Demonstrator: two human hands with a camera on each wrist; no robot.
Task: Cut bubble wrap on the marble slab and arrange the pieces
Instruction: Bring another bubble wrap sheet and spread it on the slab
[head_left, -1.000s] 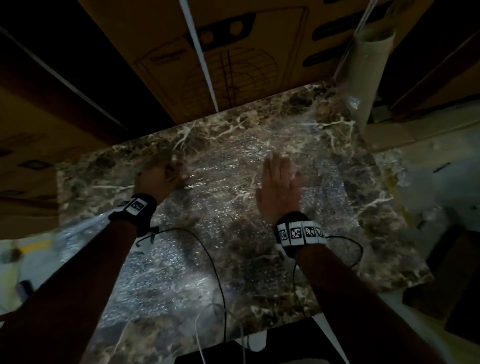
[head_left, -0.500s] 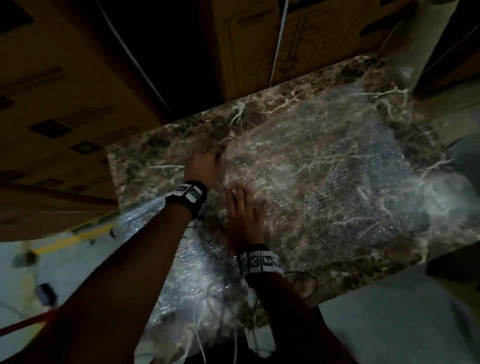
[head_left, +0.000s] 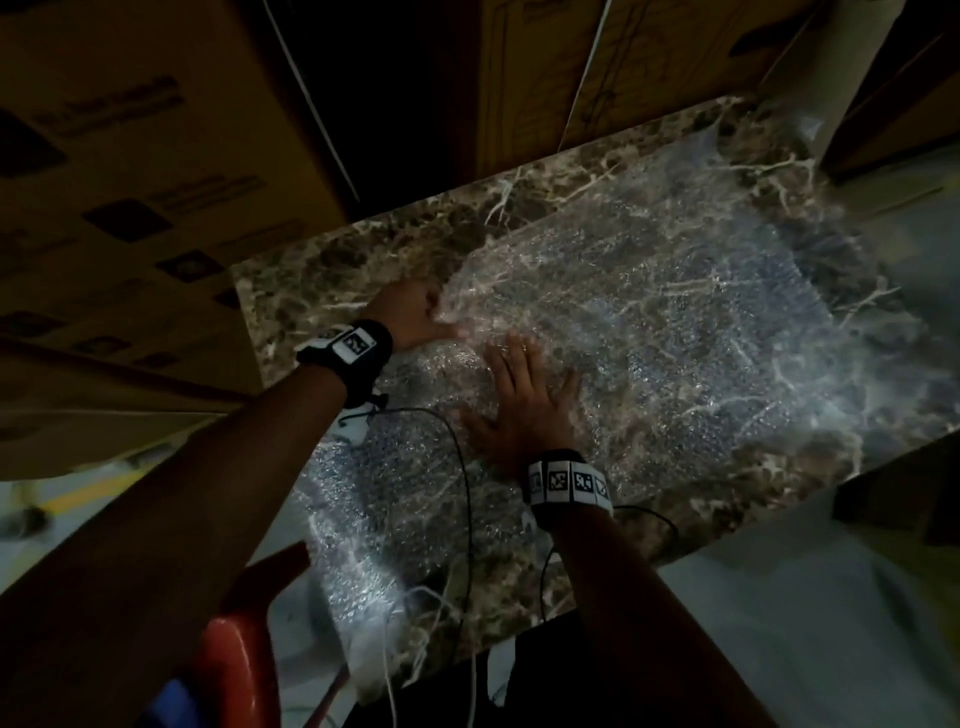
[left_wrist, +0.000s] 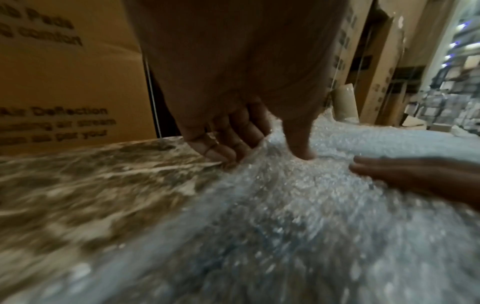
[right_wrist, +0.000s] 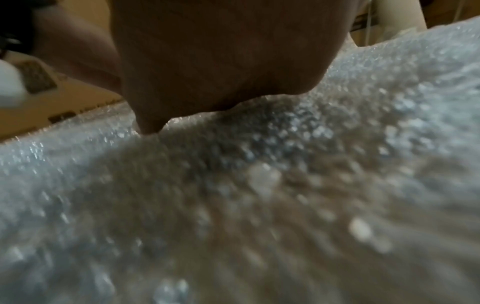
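Note:
A wide sheet of clear bubble wrap (head_left: 675, 332) covers most of the brown veined marble slab (head_left: 332, 265), and its near end hangs over the slab's front edge (head_left: 363, 597). My left hand (head_left: 415, 312) pinches the sheet's far left edge, curled fingers (left_wrist: 228, 139) under the wrap (left_wrist: 285, 205) and thumb on top. My right hand (head_left: 524, 400) lies flat with fingers spread, pressing the wrap just right of the left hand. In the right wrist view the palm (right_wrist: 221, 61) rests on the bubbles (right_wrist: 259, 195). No cutting tool shows.
Tall cardboard cartons (head_left: 130, 182) stand against the slab's far and left sides. A cardboard roll core (left_wrist: 345, 102) stands at the slab's far right corner. A red chair back (head_left: 239, 639) sits near my left arm. Thin cables (head_left: 462, 493) trail over the wrap.
My right hand has slid left across the wrap to lie close beside the left hand. The left hand keeps its hold on the sheet's edge. My head has turned left.

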